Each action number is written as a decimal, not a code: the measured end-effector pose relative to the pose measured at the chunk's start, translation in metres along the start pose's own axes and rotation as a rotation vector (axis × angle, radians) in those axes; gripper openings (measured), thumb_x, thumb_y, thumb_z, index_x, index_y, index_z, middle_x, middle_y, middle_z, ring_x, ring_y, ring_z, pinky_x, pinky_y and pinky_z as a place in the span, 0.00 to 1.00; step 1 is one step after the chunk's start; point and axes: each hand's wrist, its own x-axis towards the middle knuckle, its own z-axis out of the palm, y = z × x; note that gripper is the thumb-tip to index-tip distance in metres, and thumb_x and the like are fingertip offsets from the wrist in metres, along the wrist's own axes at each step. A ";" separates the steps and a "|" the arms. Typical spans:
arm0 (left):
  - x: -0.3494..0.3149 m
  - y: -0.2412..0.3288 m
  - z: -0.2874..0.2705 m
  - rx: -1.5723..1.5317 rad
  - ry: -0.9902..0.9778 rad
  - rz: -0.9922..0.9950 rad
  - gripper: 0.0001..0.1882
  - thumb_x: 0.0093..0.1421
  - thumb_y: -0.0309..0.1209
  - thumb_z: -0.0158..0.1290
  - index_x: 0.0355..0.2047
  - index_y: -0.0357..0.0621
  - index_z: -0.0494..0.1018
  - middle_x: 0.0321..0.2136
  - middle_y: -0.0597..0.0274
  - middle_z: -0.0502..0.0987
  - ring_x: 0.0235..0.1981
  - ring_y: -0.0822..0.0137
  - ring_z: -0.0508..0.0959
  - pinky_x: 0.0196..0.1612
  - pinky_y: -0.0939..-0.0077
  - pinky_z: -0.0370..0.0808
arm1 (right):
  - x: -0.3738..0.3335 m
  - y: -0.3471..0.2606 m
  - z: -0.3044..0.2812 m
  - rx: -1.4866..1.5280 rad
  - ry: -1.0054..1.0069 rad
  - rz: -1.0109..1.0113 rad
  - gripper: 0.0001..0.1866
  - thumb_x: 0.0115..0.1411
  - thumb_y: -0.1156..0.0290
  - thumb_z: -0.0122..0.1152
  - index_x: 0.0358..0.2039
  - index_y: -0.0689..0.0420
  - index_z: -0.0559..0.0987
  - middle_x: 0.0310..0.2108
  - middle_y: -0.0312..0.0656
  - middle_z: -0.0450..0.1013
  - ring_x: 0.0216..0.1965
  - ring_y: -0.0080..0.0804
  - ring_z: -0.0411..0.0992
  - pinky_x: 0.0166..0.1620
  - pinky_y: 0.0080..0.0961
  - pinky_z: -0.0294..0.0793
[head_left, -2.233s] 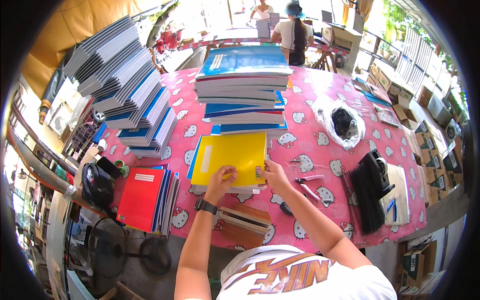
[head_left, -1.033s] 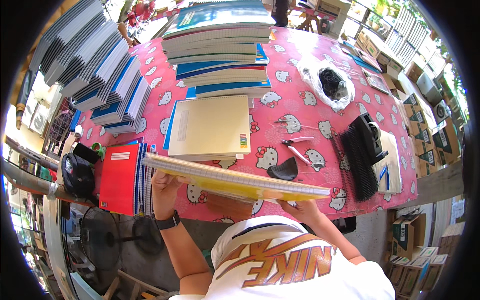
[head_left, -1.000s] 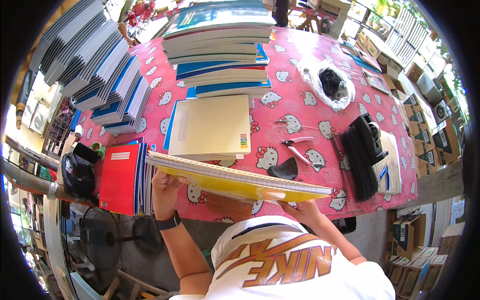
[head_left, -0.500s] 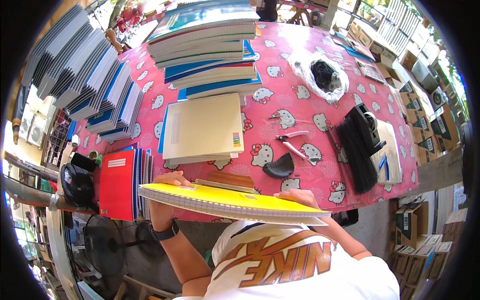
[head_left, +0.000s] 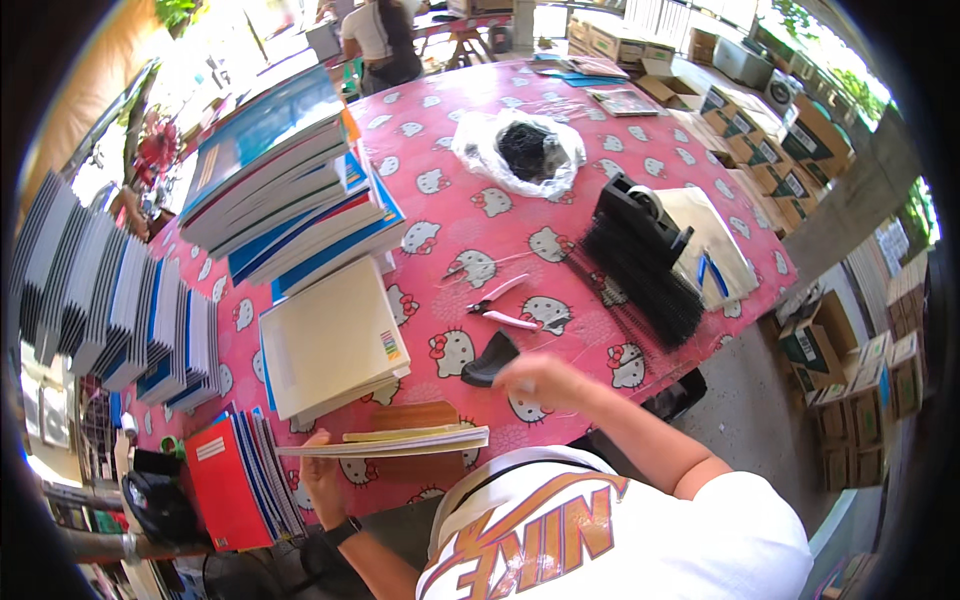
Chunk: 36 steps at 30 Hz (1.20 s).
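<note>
My left hand [head_left: 320,475] grips the left end of a thin notebook [head_left: 400,445], seen nearly edge-on with a strip of yellow along its top. Below the notebook is a brown wooden board [head_left: 410,415] on the table. My right hand [head_left: 535,385] is off the notebook, beside a black curved wedge-shaped piece [head_left: 490,358]. Blur hides its fingers, and I cannot tell whether it touches the piece. Pink-handled cutters [head_left: 500,305] lie just beyond. To their right are a bundle of black spiral coils [head_left: 640,285] and a black holder [head_left: 640,220].
A cream stack of notebooks [head_left: 330,340] lies left of centre, with a tall pile [head_left: 270,170] behind it. Red-covered notebooks [head_left: 225,480] stand at the left edge. A plastic bag with black scraps [head_left: 520,150] sits farther back. Blue-handled pliers [head_left: 712,275] rest on cream sheets. Another person [head_left: 385,40] is far off.
My right hand has let go of the notebook and moved out over the table to the black wedge-shaped piece. The notebook has tilted away in my left hand. The view has turned right.
</note>
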 end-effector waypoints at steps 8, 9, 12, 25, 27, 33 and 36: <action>0.028 0.065 0.017 -0.457 0.228 0.015 0.16 0.62 0.31 0.46 0.47 0.31 0.65 0.42 0.55 0.69 0.43 0.69 0.70 0.53 0.77 0.62 | -0.017 0.079 -0.096 -0.886 0.565 0.665 0.14 0.48 0.67 0.65 0.35 0.57 0.74 0.36 0.46 0.72 0.44 0.41 0.69 0.42 0.34 0.74; 0.033 0.052 0.016 -0.512 0.237 0.063 0.12 0.61 0.28 0.47 0.44 0.35 0.66 0.44 0.52 0.68 0.41 0.64 0.71 0.49 0.74 0.66 | -0.021 0.085 -0.096 -0.901 0.567 0.645 0.16 0.49 0.62 0.65 0.33 0.56 0.74 0.34 0.46 0.72 0.41 0.42 0.70 0.42 0.34 0.74; 0.036 0.046 0.033 0.138 0.293 0.566 0.14 0.59 0.25 0.49 0.45 0.39 0.66 0.46 0.50 0.67 0.41 0.59 0.70 0.44 0.69 0.69 | -0.034 0.101 -0.094 -0.862 0.514 0.651 0.15 0.49 0.63 0.62 0.34 0.57 0.73 0.34 0.47 0.72 0.39 0.44 0.71 0.42 0.35 0.74; -0.009 0.133 0.085 0.893 0.256 0.664 0.35 0.56 0.52 0.47 0.60 0.52 0.55 0.59 0.52 0.56 0.59 0.49 0.56 0.55 0.38 0.53 | -0.009 -0.004 -0.077 -0.605 0.741 0.375 0.17 0.54 0.73 0.48 0.45 0.61 0.71 0.39 0.52 0.71 0.46 0.49 0.68 0.49 0.39 0.69; -0.019 0.152 0.104 0.903 0.075 0.632 0.39 0.56 0.58 0.46 0.62 0.54 0.52 0.62 0.53 0.53 0.62 0.48 0.53 0.57 0.33 0.49 | -0.004 -0.034 -0.075 -0.414 0.617 0.385 0.18 0.58 0.69 0.50 0.48 0.61 0.69 0.42 0.52 0.70 0.46 0.49 0.69 0.48 0.38 0.69; -0.005 0.151 0.132 0.687 -0.341 0.609 0.17 0.59 0.39 0.49 0.49 0.52 0.73 0.44 0.56 0.74 0.46 0.53 0.71 0.53 0.57 0.64 | 0.000 -0.060 -0.054 -0.182 0.370 0.088 0.23 0.62 0.72 0.45 0.58 0.60 0.60 0.43 0.55 0.69 0.43 0.50 0.70 0.45 0.36 0.70; -0.001 0.155 0.138 0.743 -0.329 0.677 0.15 0.59 0.40 0.50 0.44 0.51 0.75 0.43 0.66 0.76 0.43 0.56 0.73 0.50 0.59 0.65 | -0.013 -0.115 -0.065 0.168 0.287 0.280 0.28 0.60 0.78 0.41 0.63 0.54 0.55 0.42 0.54 0.69 0.42 0.49 0.71 0.45 0.37 0.69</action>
